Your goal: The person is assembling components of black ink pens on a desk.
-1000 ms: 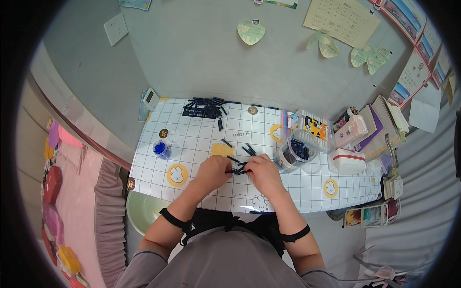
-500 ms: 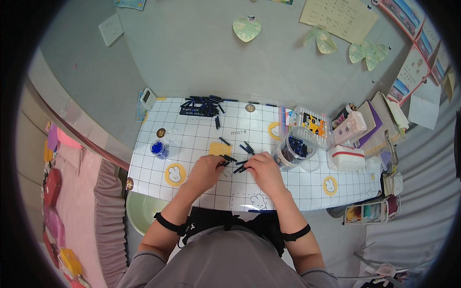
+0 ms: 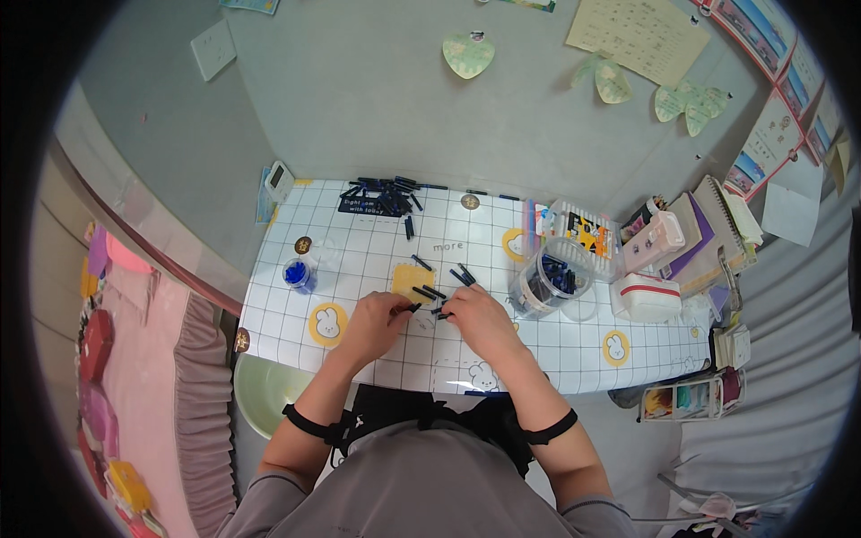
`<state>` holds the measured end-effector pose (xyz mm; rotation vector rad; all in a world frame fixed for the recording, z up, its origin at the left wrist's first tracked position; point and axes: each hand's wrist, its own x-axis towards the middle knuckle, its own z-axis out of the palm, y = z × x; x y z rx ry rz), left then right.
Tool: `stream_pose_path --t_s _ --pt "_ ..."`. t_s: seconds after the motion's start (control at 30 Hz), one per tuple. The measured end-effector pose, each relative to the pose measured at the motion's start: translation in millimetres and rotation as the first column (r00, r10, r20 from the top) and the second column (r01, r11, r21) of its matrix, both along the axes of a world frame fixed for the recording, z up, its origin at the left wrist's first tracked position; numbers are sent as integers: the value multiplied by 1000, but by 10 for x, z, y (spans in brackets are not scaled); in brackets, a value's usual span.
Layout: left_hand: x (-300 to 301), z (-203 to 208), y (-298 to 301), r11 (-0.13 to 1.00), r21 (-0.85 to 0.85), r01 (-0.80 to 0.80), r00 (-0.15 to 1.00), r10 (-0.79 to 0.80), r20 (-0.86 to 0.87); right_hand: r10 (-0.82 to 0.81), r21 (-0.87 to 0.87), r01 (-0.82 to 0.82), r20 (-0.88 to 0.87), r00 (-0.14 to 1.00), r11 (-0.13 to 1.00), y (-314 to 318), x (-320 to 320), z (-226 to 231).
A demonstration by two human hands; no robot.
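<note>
My left hand is closed, thumb and fingers pinching a short dark tube that looks like an ink cartridge. Close by on its right, my right hand has its fingertips closed at more dark tubes, partly covered by the fingers. Just beyond the hands lie several loose tubes, some over a yellow square printed on the table. A big pile of such tubes is heaped at the table's far left edge. To the right stands a clear tub holding many tubes.
A small clear jar of blue pieces stands on the left of the white gridded table. At the right are a case of markers, a white pouch and upright notebooks. A green basin sits below the left edge.
My left hand has drawn back slightly left, leaving tubes on the table by the yellow square. My right hand has shifted a little left and nearer to me.
</note>
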<state>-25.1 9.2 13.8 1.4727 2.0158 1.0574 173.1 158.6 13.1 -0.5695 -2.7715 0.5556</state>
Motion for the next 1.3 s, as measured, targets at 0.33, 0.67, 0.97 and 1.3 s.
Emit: stream_pose_path --t_s 0.33,0.67,0.97,1.3 --pt "81 -73 -15 996 79 -33 997 27 77 -161 -93 143 -241 957 985 -94 -163 -113" --pt "450 -47 105 980 186 -67 949 5 315 -436 -685 106 -329 838 720 -358 128 -162" --pt "422 -121 113 982 186 18 896 -98 432 -420 -599 139 -359 834 789 -335 268 -191" --pt "379 -59 56 974 200 101 919 -169 356 -301 -501 64 -409 861 863 -285 322 -214"
